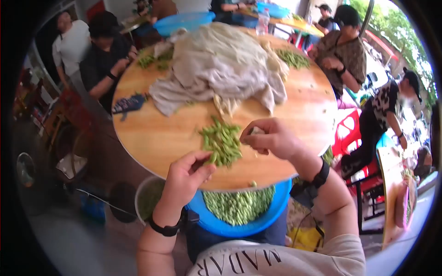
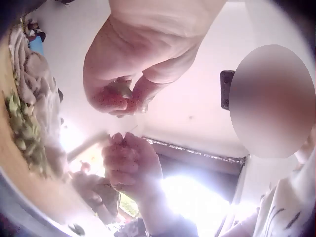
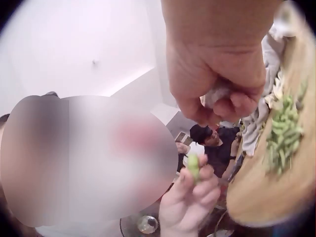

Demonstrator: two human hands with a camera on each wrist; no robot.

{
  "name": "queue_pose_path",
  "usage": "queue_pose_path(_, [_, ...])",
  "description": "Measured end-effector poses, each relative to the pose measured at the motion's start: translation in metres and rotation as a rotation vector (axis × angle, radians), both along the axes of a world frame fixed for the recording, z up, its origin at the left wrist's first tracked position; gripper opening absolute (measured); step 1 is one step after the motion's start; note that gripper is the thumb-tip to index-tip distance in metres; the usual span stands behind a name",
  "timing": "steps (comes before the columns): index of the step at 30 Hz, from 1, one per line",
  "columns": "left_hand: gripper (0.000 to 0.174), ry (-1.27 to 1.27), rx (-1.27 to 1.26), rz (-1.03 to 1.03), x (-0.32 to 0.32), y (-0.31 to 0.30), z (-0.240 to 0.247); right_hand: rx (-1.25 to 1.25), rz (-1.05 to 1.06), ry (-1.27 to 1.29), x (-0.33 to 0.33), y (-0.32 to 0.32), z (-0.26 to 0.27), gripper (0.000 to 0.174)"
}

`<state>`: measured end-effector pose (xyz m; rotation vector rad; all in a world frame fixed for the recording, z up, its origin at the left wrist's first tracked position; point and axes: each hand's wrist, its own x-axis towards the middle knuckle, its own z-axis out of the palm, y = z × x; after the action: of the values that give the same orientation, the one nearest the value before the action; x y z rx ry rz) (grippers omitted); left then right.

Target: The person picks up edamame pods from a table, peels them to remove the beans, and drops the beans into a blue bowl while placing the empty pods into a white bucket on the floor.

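Observation:
In the head view, my left hand [image 1: 185, 175] is at the near side of a heap of green bean pods [image 1: 221, 143] on the round wooden table. Its thumb and fingers pinch one green bean pod [image 3: 193, 168], which shows plainly in the right wrist view. My right hand [image 1: 275, 139] is raised to the right of the heap, fingers curled in. A small whitish thing [image 3: 219, 94] shows within its grip; I cannot tell what it is. Under the table's near edge, a blue basin [image 1: 282, 198] holds many shelled green beans [image 1: 239, 206].
A large pale cloth [image 1: 221, 60] covers a mound on the table [image 1: 304, 115]. More pods [image 1: 293, 58] lie at the far right. A dark blue flat item [image 1: 128, 104] is at the left edge. People sit around, one person [image 1: 345, 50] at right. A whitish bucket [image 1: 143, 198] stands lower left.

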<state>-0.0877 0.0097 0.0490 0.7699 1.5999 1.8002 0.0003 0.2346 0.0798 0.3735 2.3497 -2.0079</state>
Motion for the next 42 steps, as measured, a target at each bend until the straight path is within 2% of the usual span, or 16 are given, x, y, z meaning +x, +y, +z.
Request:
queue_pose_path(3, [0.02, 0.036, 0.065, -0.001, 0.036, 0.013, -0.011, -0.096, -0.05, 0.035, 0.043, -0.037, -0.024, 0.022])
queue_pose_path(6, [0.018, 0.629, -0.042, 0.095, 0.06, 0.014, -0.027, -0.126, -0.077, -0.025, 0.067, -0.058, -0.044, 0.017])
queue_pose_path(8, [0.02, 0.792, -0.089, 0.17, 0.076, 0.01, -0.029, -0.228, -0.066, 0.05, 0.079, -0.066, -0.056, 0.017])
queue_pose_path(10, [0.019, 0.765, -0.123, 0.136, 0.083, 0.0, -0.033, -0.244, 0.0, 0.09, 0.084, -0.07, -0.067, 0.016])
queue_pose_path(12, [0.018, 0.73, -0.106, 0.15, 0.079, -0.006, -0.041, 0.151, 0.153, 0.28, 0.078, -0.063, -0.068, 0.016])
queue_pose_path(15, [0.018, 0.611, -0.148, 0.19, 0.048, -0.008, -0.034, 0.4, 0.224, 0.259, 0.044, -0.033, -0.031, 0.019])
queue_pose_path(18, [0.019, 0.476, -0.159, 0.209, -0.007, 0.014, 0.002, 0.311, -0.047, 0.22, -0.026, 0.021, 0.002, 0.025])
queue_pose_path(21, [0.017, 0.139, 0.031, 0.205, -0.065, 0.052, 0.012, 0.213, -0.257, 0.25, -0.089, 0.067, 0.003, 0.032])
queue_pose_path(23, [0.018, 0.109, 0.043, 0.231, -0.079, 0.063, -0.004, 0.185, -0.216, 0.131, -0.111, 0.081, -0.024, 0.024])
queue_pose_path(24, [0.019, 0.158, 0.018, 0.231, -0.075, 0.065, -0.012, 0.439, -0.126, 0.127, -0.106, 0.067, -0.026, 0.019])
queue_pose_path(25, [0.019, 0.214, -0.023, 0.224, -0.065, 0.06, -0.012, 0.437, 0.039, 0.262, -0.09, 0.054, -0.034, 0.019])
queue_pose_path(26, [0.019, 0.251, -0.075, 0.212, -0.048, 0.049, -0.017, 0.411, 0.21, 0.392, -0.075, 0.04, -0.042, 0.018])
queue_pose_path(27, [0.02, 0.268, -0.09, 0.182, -0.032, 0.039, -0.03, 0.132, -0.026, 0.03, -0.047, 0.0, -0.028, 0.017])
queue_pose_path(30, [0.021, 0.62, -0.078, 0.204, 0.017, 0.016, -0.052, -0.129, 0.03, -0.04, 0.006, -0.04, -0.052, 0.024])
queue_pose_path(32, [0.021, 0.636, -0.153, 0.177, 0.044, 0.002, -0.056, -0.276, 0.015, -0.075, 0.032, -0.052, -0.066, 0.022])
queue_pose_path(42, [0.023, 0.844, -0.241, 0.188, 0.117, -0.024, -0.08, -0.33, -0.077, -0.132, 0.103, -0.095, -0.101, 0.018])
